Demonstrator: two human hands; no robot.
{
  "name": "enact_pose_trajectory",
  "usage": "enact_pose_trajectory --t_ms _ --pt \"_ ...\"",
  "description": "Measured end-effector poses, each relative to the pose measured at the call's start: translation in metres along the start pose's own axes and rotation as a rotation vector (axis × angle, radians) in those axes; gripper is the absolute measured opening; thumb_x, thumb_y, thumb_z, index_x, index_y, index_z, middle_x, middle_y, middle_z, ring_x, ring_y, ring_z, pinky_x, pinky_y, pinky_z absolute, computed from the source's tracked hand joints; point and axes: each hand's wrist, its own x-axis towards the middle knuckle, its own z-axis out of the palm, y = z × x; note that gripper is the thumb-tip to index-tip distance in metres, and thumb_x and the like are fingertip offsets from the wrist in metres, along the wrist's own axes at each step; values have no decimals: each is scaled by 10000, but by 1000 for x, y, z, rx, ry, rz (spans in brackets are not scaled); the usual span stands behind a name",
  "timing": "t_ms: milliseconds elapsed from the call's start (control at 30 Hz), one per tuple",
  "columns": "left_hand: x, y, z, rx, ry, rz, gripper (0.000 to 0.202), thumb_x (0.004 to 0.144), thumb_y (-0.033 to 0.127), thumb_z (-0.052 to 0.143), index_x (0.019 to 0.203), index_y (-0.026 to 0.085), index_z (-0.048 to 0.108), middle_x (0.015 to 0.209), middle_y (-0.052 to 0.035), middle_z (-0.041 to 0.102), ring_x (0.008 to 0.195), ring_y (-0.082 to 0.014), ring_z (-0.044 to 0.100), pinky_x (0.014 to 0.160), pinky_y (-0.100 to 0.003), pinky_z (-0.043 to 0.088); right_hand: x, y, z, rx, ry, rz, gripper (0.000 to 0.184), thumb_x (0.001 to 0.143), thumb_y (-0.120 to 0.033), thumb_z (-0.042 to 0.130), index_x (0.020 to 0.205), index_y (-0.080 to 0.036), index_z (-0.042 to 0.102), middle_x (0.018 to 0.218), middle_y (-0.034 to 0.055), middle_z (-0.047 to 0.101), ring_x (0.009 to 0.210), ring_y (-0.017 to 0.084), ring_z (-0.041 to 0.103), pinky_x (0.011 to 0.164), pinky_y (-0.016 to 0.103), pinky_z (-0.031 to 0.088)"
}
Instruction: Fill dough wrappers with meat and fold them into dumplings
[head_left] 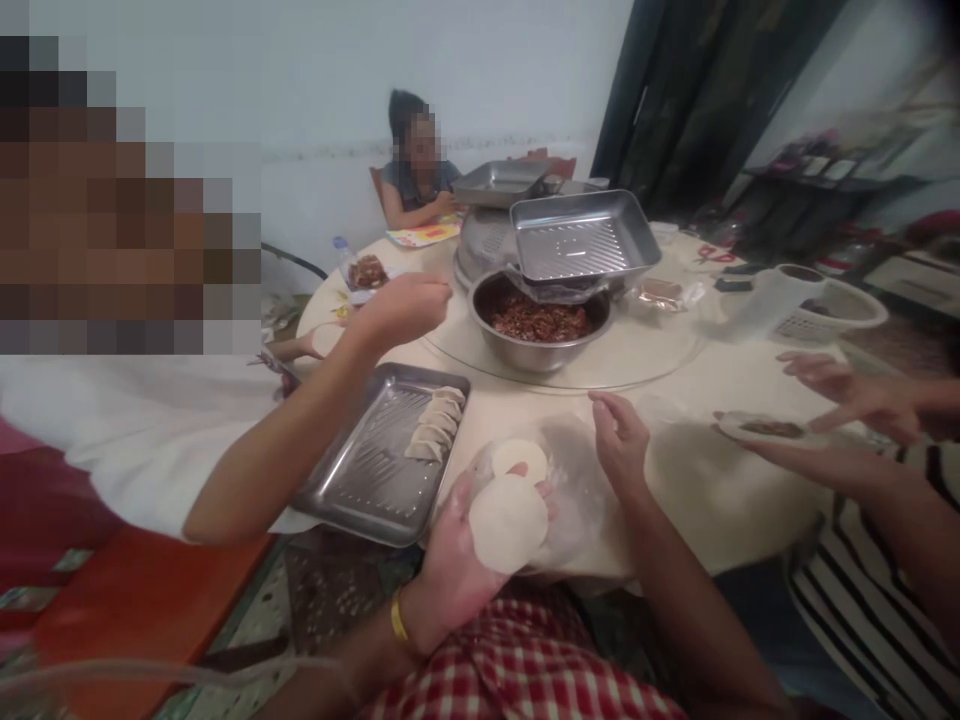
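On my left hand (pixel 457 555) lies a round dumpling wrapper (pixel 510 525), held flat across the palm and fingers. Just beyond it, another wrapper (pixel 520 460) rests on a clear plastic sheet (pixel 581 490) on the table. My right hand (pixel 621 435) is raised over the table to the right of that sheet, fingers curled together; whether something small is between them does not show. Ahead of both hands stands a steel bowl (pixel 536 353) of dark minced filling (pixel 541 322). Left of my left hand, a metal tray (pixel 360 470) carries several folded dumplings (pixel 436 425) along its right side.
At left, a person's arm (pixel 300 425) reaches over the tray. At right, another person's hands (pixel 877 410) hold a filled wrapper (pixel 769 428). A ribbed metal tray (pixel 585 240) sits behind the bowl, near a white basket (pixel 847 312). Someone sits across the table.
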Motion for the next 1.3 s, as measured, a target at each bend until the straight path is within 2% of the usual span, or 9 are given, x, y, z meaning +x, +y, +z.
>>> enact_pose_trajectory --t_ms 67,200,400,533,633,933,1033,1200,1300 --pt "-1 0 -1 -9 -4 2 610 937 588 349 1103 146 736 1098 -149 741 1032 -270 685 1016 -421 362 -1 1 0 -6 -5 10 273 879 -348 531 931 -163 724 934 95 737 916 213 671 883 401 525" --pt "-4 1 -1 18 -4 -12 723 993 536 118 1118 157 720 1039 -105 756 1003 -267 690 1016 -451 344 -2 3 0 -13 -12 35 279 874 -346 528 939 -158 723 952 103 735 933 219 670 891 408 519" --pt "-3 -2 1 -1 -18 15 605 967 540 279 1115 129 697 994 -127 754 1022 -274 673 1020 -431 339 -1 2 -1 -32 -22 43 289 861 -359 526 921 -159 725 932 100 739 930 223 671 900 413 518" --pt "-7 0 6 38 -76 19 619 1001 449 180 1125 129 696 990 -87 754 994 -266 674 1021 -436 301 -1 1 -2 -42 -24 49 298 858 -365 526 919 -153 726 927 106 739 921 226 673 891 419 522" --pt "-8 2 7 30 -79 16 633 1001 399 143 1119 116 697 994 -91 752 983 -254 676 1005 -426 307 -2 2 -2 -47 -34 47 290 855 -364 529 912 -161 728 924 99 740 908 222 675 881 415 526" --pt "-8 1 10 24 -42 12 662 1000 482 148 1103 134 702 1001 -97 746 975 -251 679 1006 -397 315 -3 3 -2 -49 -49 29 315 863 -376 530 926 -143 731 929 116 739 913 231 673 877 426 521" --pt "-5 0 3 5 -73 10 626 990 529 213 1123 150 693 1023 -102 745 987 -257 674 1025 -399 304 -4 5 -2 -52 -58 32 320 862 -385 530 925 -144 732 927 118 739 911 236 673 880 435 520" --pt "4 -4 -18 -72 -170 8 590 876 601 485 1185 127 652 1116 -168 713 1029 -301 649 1018 -418 308 -4 9 -3 -69 -71 40 325 859 -397 531 939 -156 734 949 118 741 937 247 673 896 444 515" --pt "5 -5 -22 -94 -187 6 581 878 590 490 1192 128 649 1148 -176 702 1042 -300 644 1020 -415 306 -4 9 -3 -74 -62 38 322 853 -397 531 922 -158 735 933 117 744 928 246 677 900 443 517"
